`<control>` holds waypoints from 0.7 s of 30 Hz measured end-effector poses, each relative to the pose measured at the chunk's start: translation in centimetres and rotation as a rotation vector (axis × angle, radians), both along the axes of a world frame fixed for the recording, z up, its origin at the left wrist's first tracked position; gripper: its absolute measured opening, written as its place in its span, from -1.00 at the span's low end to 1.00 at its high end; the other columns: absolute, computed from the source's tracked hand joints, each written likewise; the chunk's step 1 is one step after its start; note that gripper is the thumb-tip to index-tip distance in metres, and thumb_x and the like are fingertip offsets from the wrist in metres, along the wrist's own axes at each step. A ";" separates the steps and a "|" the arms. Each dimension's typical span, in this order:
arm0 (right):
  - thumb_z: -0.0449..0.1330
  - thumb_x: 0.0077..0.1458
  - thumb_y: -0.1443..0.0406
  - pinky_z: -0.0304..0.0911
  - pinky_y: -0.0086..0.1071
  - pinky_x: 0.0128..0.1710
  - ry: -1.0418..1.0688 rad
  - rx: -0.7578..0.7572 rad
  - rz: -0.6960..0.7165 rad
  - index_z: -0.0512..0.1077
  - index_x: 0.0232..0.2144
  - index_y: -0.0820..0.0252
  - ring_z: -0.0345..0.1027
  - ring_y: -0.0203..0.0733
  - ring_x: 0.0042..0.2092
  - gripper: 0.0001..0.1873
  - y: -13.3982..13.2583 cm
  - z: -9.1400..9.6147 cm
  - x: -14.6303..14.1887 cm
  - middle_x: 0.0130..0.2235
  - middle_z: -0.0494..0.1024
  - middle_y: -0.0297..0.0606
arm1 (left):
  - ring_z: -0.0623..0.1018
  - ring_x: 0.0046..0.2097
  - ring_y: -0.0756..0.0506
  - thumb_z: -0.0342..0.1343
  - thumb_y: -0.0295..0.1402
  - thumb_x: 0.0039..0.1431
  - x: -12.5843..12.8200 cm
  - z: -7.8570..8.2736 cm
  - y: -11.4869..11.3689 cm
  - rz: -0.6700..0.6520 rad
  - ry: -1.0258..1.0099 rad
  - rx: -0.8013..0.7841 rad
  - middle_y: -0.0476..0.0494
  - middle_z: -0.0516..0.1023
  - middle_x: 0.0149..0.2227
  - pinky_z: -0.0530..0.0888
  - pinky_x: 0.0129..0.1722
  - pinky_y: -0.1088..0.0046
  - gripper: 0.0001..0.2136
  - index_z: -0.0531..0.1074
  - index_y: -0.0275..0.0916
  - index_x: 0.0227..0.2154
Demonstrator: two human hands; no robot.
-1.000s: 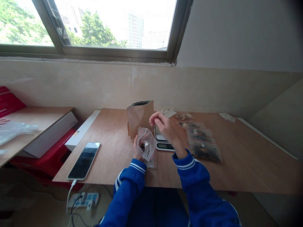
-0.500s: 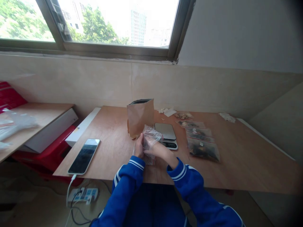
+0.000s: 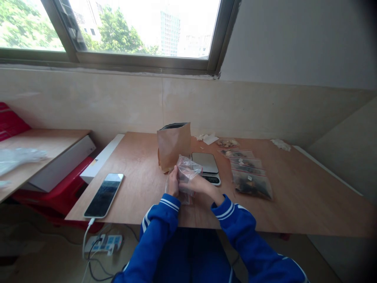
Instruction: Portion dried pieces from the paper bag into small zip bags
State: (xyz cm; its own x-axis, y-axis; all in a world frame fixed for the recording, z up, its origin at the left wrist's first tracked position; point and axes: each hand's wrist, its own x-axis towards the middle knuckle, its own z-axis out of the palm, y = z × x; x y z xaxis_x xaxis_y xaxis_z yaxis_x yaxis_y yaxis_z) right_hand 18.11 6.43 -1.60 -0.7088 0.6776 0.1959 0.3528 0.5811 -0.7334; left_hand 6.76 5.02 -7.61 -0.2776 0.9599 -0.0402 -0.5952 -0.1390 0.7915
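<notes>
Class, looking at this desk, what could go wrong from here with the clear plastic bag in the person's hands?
The clear plastic bag is held by the left hand and right hand. Its seal can't be made out, so if it is open, the contents might spill onto the wooden table. The bag is also close to the digital kitchen scale, which a hand might knock. The open-topped brown paper pouch stands upright nearby and could tip.
</notes>
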 end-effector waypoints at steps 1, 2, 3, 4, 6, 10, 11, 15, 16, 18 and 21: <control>0.23 0.06 0.25 0.20 -0.12 0.16 0.020 -0.032 0.020 0.36 0.11 0.11 0.35 0.00 0.08 -0.47 0.0 0.0 0.3 0.09 0.46 -0.16 | 0.55 0.02 -0.23 0.11 -0.04 0.15 0.0 -0.1 0.0 0.015 0.008 0.007 -0.24 0.62 -0.12 0.39 0.10 0.20 -0.57 0.56 -0.34 -0.17; 0.23 0.07 0.23 0.23 -0.14 0.12 0.034 -0.055 0.031 0.37 0.10 0.10 0.38 -0.01 0.05 -0.49 0.0 0.0 0.5 0.07 0.48 -0.17 | 0.54 0.03 -0.23 0.11 -0.05 0.16 -0.1 -0.2 0.1 0.028 0.008 0.013 -0.24 0.62 -0.12 0.39 0.11 0.21 -0.58 0.56 -0.33 -0.17; 0.22 0.09 0.22 0.27 -0.15 0.07 0.043 -0.066 0.025 0.38 0.07 0.11 0.41 -0.03 0.00 -0.53 0.1 0.0 0.6 0.03 0.50 -0.18 | 0.54 0.04 -0.22 0.11 -0.06 0.16 -0.1 -0.4 0.2 0.036 -0.002 0.016 -0.24 0.62 -0.10 0.39 0.11 0.22 -0.59 0.55 -0.32 -0.16; 0.21 0.09 0.21 0.30 -0.18 0.01 0.043 -0.072 0.007 0.40 0.04 0.12 0.43 -0.05 -0.06 -0.57 0.1 -0.1 0.7 -0.02 0.53 -0.18 | 0.54 0.05 -0.22 0.11 -0.06 0.16 -0.1 -0.5 0.2 0.039 -0.022 0.013 -0.24 0.61 -0.09 0.40 0.10 0.22 -0.58 0.54 -0.32 -0.14; 0.20 0.09 0.20 0.34 -0.26 -0.16 0.023 -0.085 -0.048 0.43 -0.07 0.16 0.45 -0.13 -0.23 -0.66 0.1 0.0 0.7 -0.17 0.56 -0.23 | 0.54 0.04 -0.23 0.11 -0.06 0.15 -0.1 -0.6 0.4 0.028 -0.073 0.001 -0.26 0.60 -0.06 0.42 0.07 0.21 -0.55 0.51 -0.33 -0.07; 0.21 0.05 0.25 0.29 -0.39 -0.35 0.046 -0.115 -0.124 0.41 -0.21 0.20 0.39 -0.24 -0.38 -0.77 0.1 0.7 0.7 -0.36 0.52 -0.31 | 0.57 -0.02 -0.26 0.08 -0.03 0.16 0.0 -0.3 0.5 -0.020 -0.196 -0.042 -0.33 0.60 -0.09 0.46 0.02 0.20 -0.46 0.45 -0.40 0.02; 0.22 0.03 0.25 0.28 -0.40 -0.35 0.072 -0.114 -0.136 0.41 -0.24 0.20 0.38 -0.24 -0.38 -0.78 0.1 1.0 0.9 -0.36 0.51 -0.31 | 0.58 -0.04 -0.26 0.07 -0.03 0.16 0.0 -0.1 0.5 -0.041 -0.231 -0.049 -0.35 0.61 -0.10 0.47 0.00 0.19 -0.45 0.44 -0.41 0.04; 0.24 0.02 0.20 0.31 -0.39 -0.31 0.174 -0.140 -0.112 0.36 -0.31 0.17 0.39 -0.25 -0.34 -0.79 0.0 2.5 2.1 -0.34 0.49 -0.33 | 0.61 -0.12 -0.24 0.00 -0.06 0.22 -0.3 0.6 0.3 -0.125 -0.349 -0.048 -0.35 0.61 -0.11 0.52 -0.09 0.23 -0.45 0.38 -0.40 0.10; 0.24 0.02 0.19 0.32 -0.38 -0.29 0.202 -0.146 -0.105 0.35 -0.31 0.16 0.39 -0.25 -0.33 -0.78 0.0 3.0 2.5 -0.33 0.49 -0.34 | 0.63 -0.17 -0.23 -0.03 -0.06 0.23 -0.4 0.7 0.3 -0.150 -0.360 -0.052 -0.35 0.61 -0.12 0.54 -0.14 0.23 -0.45 0.37 -0.40 0.11; 0.26 0.02 0.18 0.34 -0.36 -0.25 0.272 -0.123 -0.141 0.34 -0.30 0.15 0.41 -0.25 -0.30 -0.76 0.5 4.3 3.2 -0.32 0.49 -0.33 | 0.63 -0.29 -0.21 -0.07 -0.06 0.25 -0.6 0.8 0.3 -0.172 -0.354 -0.061 -0.35 0.61 -0.13 0.56 -0.25 0.24 -0.45 0.35 -0.38 0.13; 0.28 0.00 0.16 0.35 -0.34 -0.19 0.433 -0.016 -0.255 0.33 -0.29 0.14 0.41 -0.24 -0.25 -0.72 2.2 7.0 3.1 -0.28 0.48 -0.31 | 0.62 -0.31 -0.19 -0.07 -0.06 0.26 -0.8 0.5 0.4 -0.117 -0.294 -0.082 -0.33 0.60 -0.11 0.55 -0.31 0.25 -0.47 0.33 -0.29 0.16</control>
State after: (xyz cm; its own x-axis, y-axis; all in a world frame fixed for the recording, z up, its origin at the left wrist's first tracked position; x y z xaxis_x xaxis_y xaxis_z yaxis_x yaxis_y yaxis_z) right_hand 21.26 8.64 5.39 -0.3765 0.8238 0.4238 0.1433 0.5038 -0.8519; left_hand 5.95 5.44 -7.08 -0.1308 0.9747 -0.1812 -0.8083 0.0010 0.5888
